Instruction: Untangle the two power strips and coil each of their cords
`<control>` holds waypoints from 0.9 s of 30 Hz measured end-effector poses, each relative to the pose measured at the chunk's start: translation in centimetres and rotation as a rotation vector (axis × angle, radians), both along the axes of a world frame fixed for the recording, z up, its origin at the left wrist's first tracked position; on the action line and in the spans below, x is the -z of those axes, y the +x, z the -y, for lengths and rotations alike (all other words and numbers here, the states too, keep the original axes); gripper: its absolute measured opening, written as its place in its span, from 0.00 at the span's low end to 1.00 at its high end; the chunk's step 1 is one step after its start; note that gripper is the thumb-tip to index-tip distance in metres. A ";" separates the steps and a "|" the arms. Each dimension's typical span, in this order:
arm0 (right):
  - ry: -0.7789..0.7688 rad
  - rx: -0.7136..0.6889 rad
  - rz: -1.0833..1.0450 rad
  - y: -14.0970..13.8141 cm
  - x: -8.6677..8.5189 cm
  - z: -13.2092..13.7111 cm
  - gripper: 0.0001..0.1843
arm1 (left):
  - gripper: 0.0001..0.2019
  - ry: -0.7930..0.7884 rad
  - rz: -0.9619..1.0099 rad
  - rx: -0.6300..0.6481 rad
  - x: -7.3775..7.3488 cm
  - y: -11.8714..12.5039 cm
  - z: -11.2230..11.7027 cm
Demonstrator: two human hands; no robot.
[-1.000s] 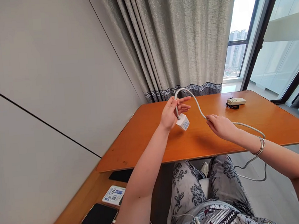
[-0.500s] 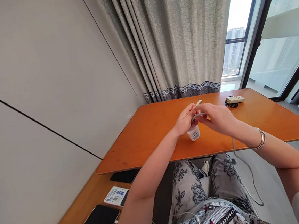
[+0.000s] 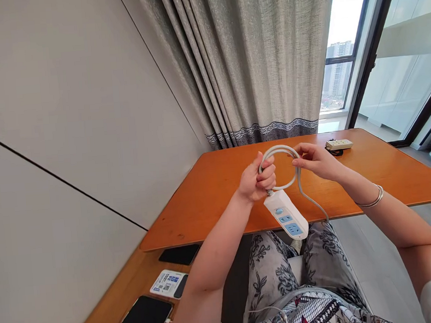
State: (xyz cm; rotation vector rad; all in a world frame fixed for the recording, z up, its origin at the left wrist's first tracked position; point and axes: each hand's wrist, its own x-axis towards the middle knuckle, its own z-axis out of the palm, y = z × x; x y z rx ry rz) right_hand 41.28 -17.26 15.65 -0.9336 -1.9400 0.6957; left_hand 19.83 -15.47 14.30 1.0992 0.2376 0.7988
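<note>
Now hanging below the left hand point(image 3: 257, 182)'s closed fingers, the power strip point(image 3: 286, 218) points down; right hand point(image 3: 313, 160) pinches the cable loop point(image 3: 288, 150) beside them.

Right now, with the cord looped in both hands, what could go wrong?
1. The power strip hangs from its cord below the left hand; it may swing and knock the table edge.
2. The right hand only pinches the cord loop, so the coil could spring open.
3. The trailing cord drops past the edge and might snag.

One head-worn view looks forward and down, close over the table point(image 3: 210, 192).
</note>
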 end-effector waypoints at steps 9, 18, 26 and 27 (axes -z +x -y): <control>-0.134 -0.005 0.137 -1.9 8.2 2.5 0.19 | 0.22 -0.013 0.126 -0.367 -1.8 -0.7 0.6; 0.254 0.375 0.160 2.1 12.9 2.7 0.23 | 0.21 0.069 0.196 -0.455 -2.4 -2.5 0.5; 0.170 0.316 0.862 1.1 8.3 4.1 0.27 | 0.24 0.076 0.086 -0.467 -2.1 -0.7 1.0; 0.189 0.295 0.905 1.2 7.5 4.1 0.26 | 0.23 0.097 0.101 -0.444 -2.0 -0.5 1.0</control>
